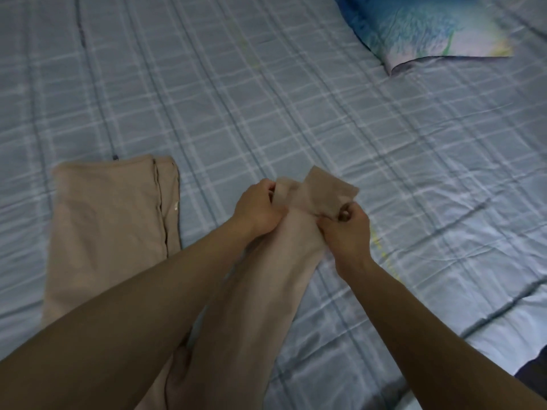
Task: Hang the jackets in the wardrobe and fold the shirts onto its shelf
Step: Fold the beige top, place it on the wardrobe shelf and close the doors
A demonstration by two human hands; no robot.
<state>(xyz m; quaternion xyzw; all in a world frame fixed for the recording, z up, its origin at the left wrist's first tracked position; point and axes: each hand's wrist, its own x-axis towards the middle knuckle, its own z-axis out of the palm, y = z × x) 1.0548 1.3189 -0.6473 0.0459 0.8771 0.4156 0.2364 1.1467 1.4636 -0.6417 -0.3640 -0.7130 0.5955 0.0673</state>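
Head view, item one: beige garment (284, 250), a soft bunched length held up off the bed at its far end by both our hands. Left hand (256, 208): fingers curled round the gathered cloth. Right hand (347, 229): thumb and fingers pinching a loose corner flap, just beside the left.

Item two: flat beige panel (109, 220), lying smoothed on the bed to the left. It seems to join the held length beneath our left forearm, though we cannot tell for certain.

Progress, as we judge it: folding is at an early stage and nothing is squared into a finished stack. No wardrobe, shelf, hanger or jacket is in sight, so shelving and hanging are yet to do.

Surroundings: checked blue bed sheet (236, 99), with a broad stretch between our hands and the pillow (429, 28), room enough, we judge, to spread the cloth. Bed edge (488, 335), near right, drops toward a dark patch (532, 368); cloth laid there may slip off.
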